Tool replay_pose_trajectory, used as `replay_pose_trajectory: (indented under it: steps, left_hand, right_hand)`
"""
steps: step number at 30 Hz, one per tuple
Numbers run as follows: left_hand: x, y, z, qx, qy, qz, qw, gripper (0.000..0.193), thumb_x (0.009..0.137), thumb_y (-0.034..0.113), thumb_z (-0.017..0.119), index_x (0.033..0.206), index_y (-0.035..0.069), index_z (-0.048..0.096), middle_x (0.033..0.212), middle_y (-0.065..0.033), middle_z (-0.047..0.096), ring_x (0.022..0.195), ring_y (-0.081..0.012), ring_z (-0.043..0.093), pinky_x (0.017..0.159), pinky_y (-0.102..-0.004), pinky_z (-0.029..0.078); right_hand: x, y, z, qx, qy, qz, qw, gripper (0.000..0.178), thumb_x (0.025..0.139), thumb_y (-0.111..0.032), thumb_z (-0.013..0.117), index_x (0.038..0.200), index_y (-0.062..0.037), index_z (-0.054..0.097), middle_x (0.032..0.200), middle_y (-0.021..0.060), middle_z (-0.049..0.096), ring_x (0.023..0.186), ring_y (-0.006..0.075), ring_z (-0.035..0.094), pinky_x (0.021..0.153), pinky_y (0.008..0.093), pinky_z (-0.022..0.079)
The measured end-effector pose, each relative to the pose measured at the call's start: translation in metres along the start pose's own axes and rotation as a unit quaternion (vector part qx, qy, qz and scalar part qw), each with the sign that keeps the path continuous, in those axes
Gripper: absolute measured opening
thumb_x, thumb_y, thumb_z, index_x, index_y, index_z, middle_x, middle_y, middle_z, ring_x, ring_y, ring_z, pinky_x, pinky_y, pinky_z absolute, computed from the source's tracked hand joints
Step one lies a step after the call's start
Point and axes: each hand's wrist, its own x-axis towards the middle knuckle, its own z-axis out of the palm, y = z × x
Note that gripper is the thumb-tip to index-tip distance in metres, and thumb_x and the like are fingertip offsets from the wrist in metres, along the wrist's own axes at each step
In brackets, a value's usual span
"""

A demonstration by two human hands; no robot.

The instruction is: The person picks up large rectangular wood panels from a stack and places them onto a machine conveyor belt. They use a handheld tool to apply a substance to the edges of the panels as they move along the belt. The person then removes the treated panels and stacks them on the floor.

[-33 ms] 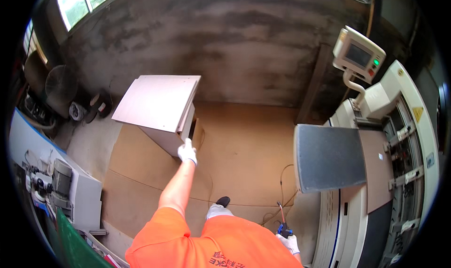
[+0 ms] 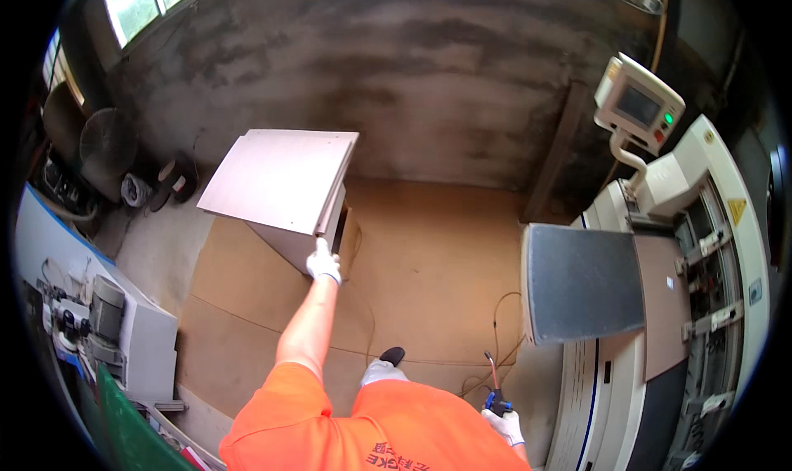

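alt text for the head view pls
Someone in an orange shirt has a white-gloved left hand at the corner of stacked pale panels, while the gloved right hand holds a blue-and-black nozzle tool. A white machine with a screen stands at right.

Panels (image 2: 276, 178) of pale pink colour, white-gloved hands (image 2: 322, 262), blue and black hand tool (image 2: 498, 403) with coppery tube (image 2: 493, 374), dark-printed orange shirt (image 2: 412, 417), brown floor sheet (image 2: 437, 281), wall (image 2: 371, 75) blotchy in grey-brown
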Motion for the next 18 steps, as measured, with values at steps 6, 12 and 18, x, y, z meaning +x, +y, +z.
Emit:
replay_pose_trajectory:
  steps: [6,12,18]
  left_hand:
    - [0.147,0.062,-0.019,0.021,-0.026,0.081,0.996,0.049,0.093,0.032,0.080,0.116,-0.009,0.066,0.112,-0.0157,0.070,0.100,-0.0288,0.064,0.085,-0.0440,0.055]
    - [0.021,0.055,-0.033,-0.049,-0.087,-0.024,0.995,0.039,0.093,0.015,0.077,0.125,-0.001,0.062,0.117,-0.0120,0.068,0.104,-0.0272,0.063,0.088,-0.0468,0.054]
    - [-0.054,0.056,-0.135,-0.252,-0.146,-0.180,0.940,0.035,0.089,0.013,0.070,0.121,0.000,0.065,0.116,-0.0133,0.070,0.109,-0.0345,0.067,0.109,-0.0515,0.052]
  right_hand:
    - [0.025,-0.115,0.118,-0.021,-0.139,-0.031,0.990,0.018,0.091,-0.020,0.078,0.089,-0.0022,0.077,0.077,0.0018,0.072,0.064,0.0112,0.062,0.061,0.0300,0.050]
    - [0.050,-0.187,0.197,-0.110,-0.187,-0.045,0.975,0.034,0.085,-0.031,0.084,0.102,-0.0026,0.077,0.086,0.0026,0.073,0.070,0.0100,0.061,0.063,0.0278,0.048]
    - [0.025,-0.190,0.202,-0.208,-0.104,-0.168,0.958,0.047,0.091,-0.039,0.075,0.125,-0.0060,0.074,0.105,0.0064,0.077,0.093,0.0163,0.069,0.087,0.0324,0.054]
